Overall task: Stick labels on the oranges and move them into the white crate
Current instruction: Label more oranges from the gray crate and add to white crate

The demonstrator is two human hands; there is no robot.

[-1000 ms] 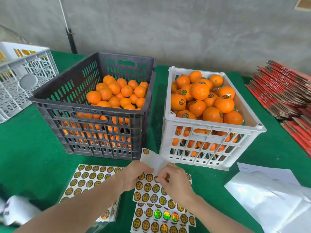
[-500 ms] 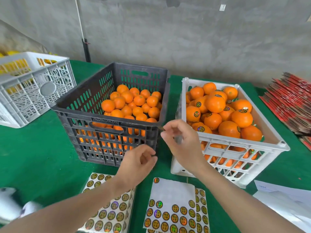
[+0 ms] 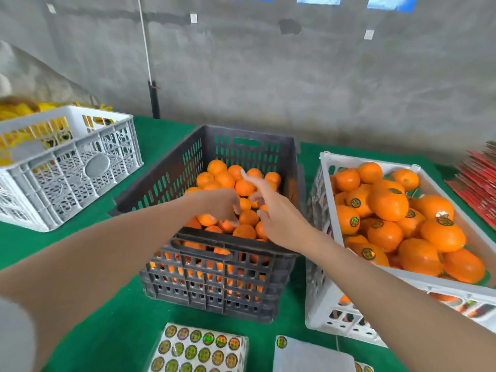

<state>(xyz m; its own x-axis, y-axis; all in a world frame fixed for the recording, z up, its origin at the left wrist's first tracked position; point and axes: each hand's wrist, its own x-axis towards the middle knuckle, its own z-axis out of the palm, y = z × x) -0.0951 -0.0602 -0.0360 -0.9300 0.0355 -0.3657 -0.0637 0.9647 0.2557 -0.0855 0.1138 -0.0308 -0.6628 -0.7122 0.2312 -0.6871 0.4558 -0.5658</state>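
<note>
The small plain oranges (image 3: 244,187) lie heaped in a dark grey slatted plastic crate (image 3: 214,288) at the middle of the green cloth table (image 3: 107,331). The left hand (image 3: 217,206) reaches into it, fingers curled down onto the fruit; whether it actually grips one cannot be told. The right hand (image 3: 279,221) hovers over the same heap, its index finger (image 3: 252,182) straight with a small pale patch at the tip, the other fingers loosely bent and holding nothing. Just to the right stands the white plastic crate (image 3: 322,299), full of larger oranges with round gold labels (image 3: 389,205). Sheets of round gold stickers (image 3: 198,350) lie at the near edge. A pale grey latticed crate (image 3: 67,167) stands at far left.
</note>
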